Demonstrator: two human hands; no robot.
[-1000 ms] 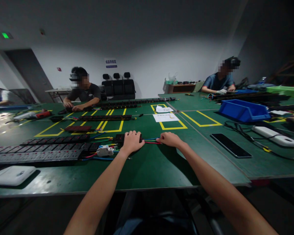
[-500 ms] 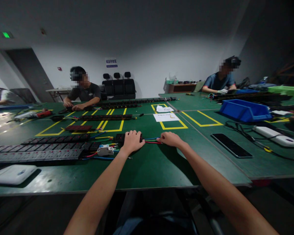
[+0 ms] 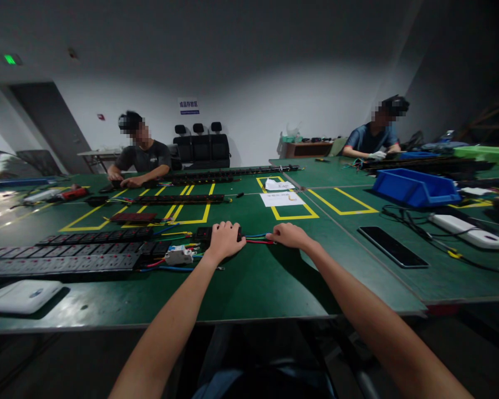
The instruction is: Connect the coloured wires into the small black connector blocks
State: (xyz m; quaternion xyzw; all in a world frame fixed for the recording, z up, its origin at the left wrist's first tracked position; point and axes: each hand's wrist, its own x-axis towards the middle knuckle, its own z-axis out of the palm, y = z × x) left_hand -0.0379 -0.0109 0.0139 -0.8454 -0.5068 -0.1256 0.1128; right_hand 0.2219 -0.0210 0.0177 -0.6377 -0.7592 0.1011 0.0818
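My left hand [image 3: 225, 241] rests over a small black block [image 3: 203, 235] on the green table, its fingers curled over the far side and gripping it. Red, green and blue wires [image 3: 255, 239] run out of the block to the right. At their far end my right hand [image 3: 290, 235] is closed in a pinch on the wires. Left of my left hand lies a white circuit breaker [image 3: 179, 255] with a red wire and a blue wire near it. Two long black power strips, one a socket strip [image 3: 66, 260], stretch away to the left.
A phone [image 3: 393, 247], a blue bin [image 3: 416, 187], black cables and a white device [image 3: 472, 231] lie to the right. A white box [image 3: 23, 296] sits front left. Paper sheets [image 3: 281, 199] and yellow tape lines mark the table's far part. Two people work across the table, others at the sides.
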